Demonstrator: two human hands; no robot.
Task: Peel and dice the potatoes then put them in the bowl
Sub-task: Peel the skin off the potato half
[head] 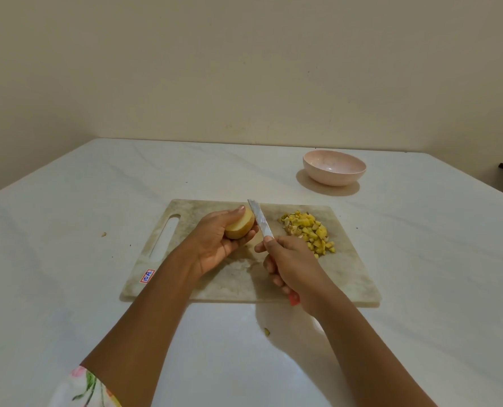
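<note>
My left hand [215,245] holds a piece of potato [240,227] above the pale cutting board [215,286], with its cut face turned to the right. My right hand [291,265] grips a knife [260,220] by its red handle. The blade points away from me, right beside the potato's cut face. A heap of yellow diced potato [310,232] lies on the right part of the board. The pink bowl [334,167] stands on the table beyond the board, to the right, and looks empty.
The board lies on a white table [68,230] with a slot handle at its left end and a small label at the front left corner. Small scraps lie on the table left of the board [104,234] and near my right forearm [267,331].
</note>
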